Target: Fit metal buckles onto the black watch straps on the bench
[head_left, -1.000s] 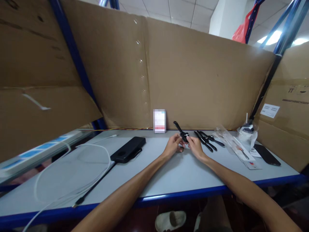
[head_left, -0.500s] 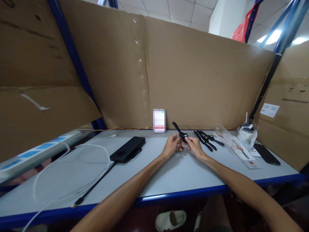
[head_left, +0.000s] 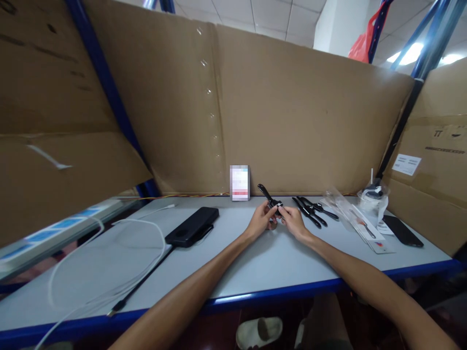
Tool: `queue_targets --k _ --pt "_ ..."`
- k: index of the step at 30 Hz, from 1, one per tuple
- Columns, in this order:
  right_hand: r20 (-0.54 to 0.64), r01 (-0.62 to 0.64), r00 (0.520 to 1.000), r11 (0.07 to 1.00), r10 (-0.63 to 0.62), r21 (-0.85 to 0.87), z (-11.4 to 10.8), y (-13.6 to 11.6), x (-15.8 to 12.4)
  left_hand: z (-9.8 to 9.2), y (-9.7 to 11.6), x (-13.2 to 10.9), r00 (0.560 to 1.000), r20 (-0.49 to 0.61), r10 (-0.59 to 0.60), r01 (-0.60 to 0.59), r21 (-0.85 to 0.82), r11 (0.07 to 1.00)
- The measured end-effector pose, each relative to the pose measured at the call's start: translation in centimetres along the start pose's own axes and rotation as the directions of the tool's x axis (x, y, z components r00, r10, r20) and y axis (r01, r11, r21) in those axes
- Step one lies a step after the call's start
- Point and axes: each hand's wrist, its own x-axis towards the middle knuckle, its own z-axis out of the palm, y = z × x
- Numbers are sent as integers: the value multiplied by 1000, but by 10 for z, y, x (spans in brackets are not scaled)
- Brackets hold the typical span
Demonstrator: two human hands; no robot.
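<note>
Above the middle of the table I hold a black spokeshave point(head_left: 265, 191), slanted, one handle pointing up and to the left. My left hand point(head_left: 260, 219) is closed around its lower left side. From the right, my right hand point(head_left: 293, 221) pinches the metal centre, its thumb close to the left thumb. The fingers hide the tool's far handle. Several similar black spokeshaves point(head_left: 308, 212) lie together on the table, just right of my right hand.
Right of these lie clear plastic packaging with a printed card point(head_left: 368, 228), a bagged cup point(head_left: 372, 198) and a black phone point(head_left: 403, 231). A small display point(head_left: 240, 183) leans on the cardboard wall. Leftward are a black power bank point(head_left: 192, 226), white cables and a power strip point(head_left: 54, 231).
Both hands stay together on the spokeshave; the thumbs have shifted slightly closer over its centre. The whole view has moved a little. Things on the table lie as before.
</note>
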Motion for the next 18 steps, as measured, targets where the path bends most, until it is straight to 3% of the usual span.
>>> queue_targets --k 9,18 --pt "0 55 998 986 -56 -158 0 -4 -3 -3 -16 5 995 -75 68 -58 129 990" --pt "22 83 997 971 -80 -224 -5 -15 -8 0 -4 -1 998 -33 -50 49 -19 999"
